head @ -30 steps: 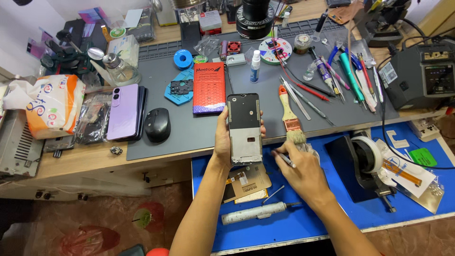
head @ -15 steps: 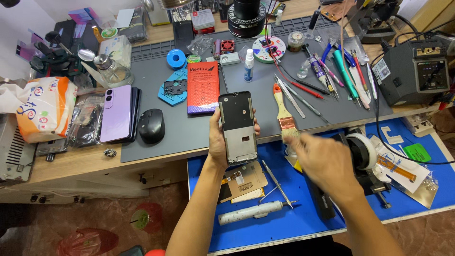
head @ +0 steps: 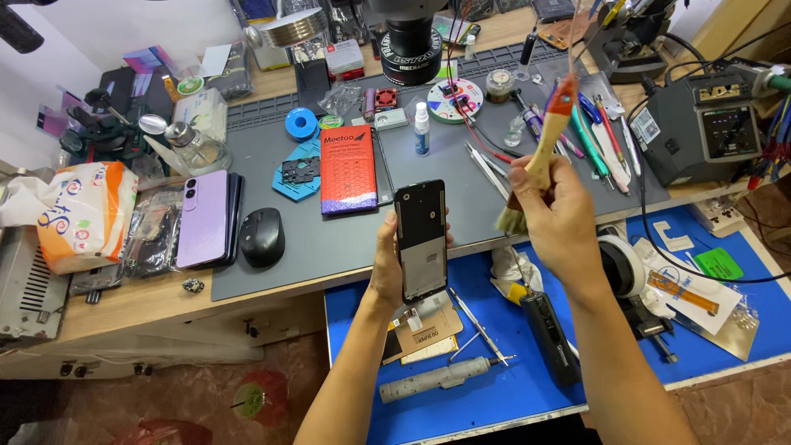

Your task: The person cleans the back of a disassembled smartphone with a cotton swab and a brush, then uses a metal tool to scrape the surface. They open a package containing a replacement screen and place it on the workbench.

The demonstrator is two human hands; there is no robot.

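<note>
The desk (head: 124, 301) carries a grey mat (head: 346, 239) crowded with tools, and a blue mat (head: 511, 387) lies lower in front. Above their shared edge the left hand (head: 387, 264) grips an opened phone (head: 421, 239) by its sides, inner face up toward the camera, seemingly so it can be seen and reached. The right hand (head: 556, 210) pinches a brush (head: 534, 169), bristles angled down just beside the phone's upper right edge.
</note>
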